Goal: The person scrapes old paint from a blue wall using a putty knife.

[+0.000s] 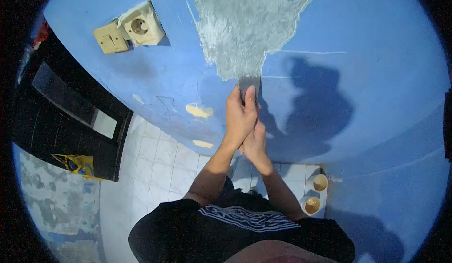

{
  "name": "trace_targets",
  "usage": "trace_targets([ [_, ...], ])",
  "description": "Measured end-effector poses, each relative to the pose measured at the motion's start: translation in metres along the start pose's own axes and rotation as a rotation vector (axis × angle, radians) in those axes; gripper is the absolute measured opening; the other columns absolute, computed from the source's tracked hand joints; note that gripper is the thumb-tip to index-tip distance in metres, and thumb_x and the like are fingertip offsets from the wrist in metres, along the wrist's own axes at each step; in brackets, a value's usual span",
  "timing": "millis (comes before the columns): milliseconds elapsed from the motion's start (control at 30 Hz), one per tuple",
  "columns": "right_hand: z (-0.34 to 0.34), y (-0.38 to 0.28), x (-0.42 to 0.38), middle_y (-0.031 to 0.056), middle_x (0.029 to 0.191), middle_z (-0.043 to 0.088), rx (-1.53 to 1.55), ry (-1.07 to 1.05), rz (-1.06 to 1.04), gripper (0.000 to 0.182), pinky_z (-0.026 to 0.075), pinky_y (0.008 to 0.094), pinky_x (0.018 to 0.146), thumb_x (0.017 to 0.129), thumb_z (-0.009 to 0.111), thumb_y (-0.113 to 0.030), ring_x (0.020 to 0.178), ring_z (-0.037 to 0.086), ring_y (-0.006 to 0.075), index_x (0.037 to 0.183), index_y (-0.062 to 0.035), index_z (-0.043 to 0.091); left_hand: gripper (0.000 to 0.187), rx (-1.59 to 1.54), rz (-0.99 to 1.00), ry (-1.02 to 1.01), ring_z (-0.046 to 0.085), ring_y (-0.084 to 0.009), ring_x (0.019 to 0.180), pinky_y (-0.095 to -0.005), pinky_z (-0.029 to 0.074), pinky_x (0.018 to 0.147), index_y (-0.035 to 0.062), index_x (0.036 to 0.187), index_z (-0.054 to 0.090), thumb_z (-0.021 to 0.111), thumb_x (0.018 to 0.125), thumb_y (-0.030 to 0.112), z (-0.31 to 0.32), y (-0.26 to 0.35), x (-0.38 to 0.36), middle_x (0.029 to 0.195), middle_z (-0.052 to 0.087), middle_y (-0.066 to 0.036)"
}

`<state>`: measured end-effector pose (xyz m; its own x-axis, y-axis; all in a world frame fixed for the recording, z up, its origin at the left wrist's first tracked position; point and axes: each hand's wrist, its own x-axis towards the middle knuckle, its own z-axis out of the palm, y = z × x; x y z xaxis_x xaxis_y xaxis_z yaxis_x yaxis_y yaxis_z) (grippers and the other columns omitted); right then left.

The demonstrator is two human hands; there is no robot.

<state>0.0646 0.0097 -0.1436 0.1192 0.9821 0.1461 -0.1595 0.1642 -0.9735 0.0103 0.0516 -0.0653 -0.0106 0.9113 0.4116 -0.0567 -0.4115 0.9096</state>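
Observation:
My left hand (241, 117) is closed around a flat grey scraper (250, 82), with fingertips on the blade. Just below, my right hand (255, 146) is closed at the lower end of the tool, touching my left hand; the handle is hidden by the hands. The blade lies against the blue wall (376, 41) at the bottom edge of a rough grey patch (242, 27). Thin white scratch lines run beside the patch.
A socket (140, 25) and a switch (111, 37) are on the wall at upper left. Two white containers (320, 182) stand on the floor at lower right. A dark door (47, 117) and a yellow bag (81, 164) are at left. White tiles (162, 157) cover the floor.

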Motion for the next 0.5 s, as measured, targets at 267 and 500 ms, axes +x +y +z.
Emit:
trace_targets([
  [267,0.012,-0.011,-0.005,0.0050,0.059,0.055,0.123,0.015,-0.047,0.038,0.040,0.0308,0.038,0.106,0.039,-0.030,0.041,0.052,0.0145,0.115,0.0045,0.052,0.020,-0.007,-0.022,-0.023,0.048,-0.0048,0.056,-0.0244,0.041,0.049,0.0004,0.093,0.058,0.054,0.101,0.018,-0.003,0.002,0.003,0.069,0.052,0.002],
  [500,0.010,-0.014,-0.002,0.0042,0.059,0.054,0.092,-0.004,-0.054,0.039,0.038,0.0303,0.037,0.107,0.036,-0.031,0.039,0.050,0.0141,0.115,0.0041,0.052,0.021,0.100,0.043,-0.001,0.052,-0.0104,0.053,-0.0287,0.042,0.049,-0.0019,0.091,0.057,0.053,0.100,0.017,-0.001,-0.011,0.009,0.062,0.055,-0.003],
])
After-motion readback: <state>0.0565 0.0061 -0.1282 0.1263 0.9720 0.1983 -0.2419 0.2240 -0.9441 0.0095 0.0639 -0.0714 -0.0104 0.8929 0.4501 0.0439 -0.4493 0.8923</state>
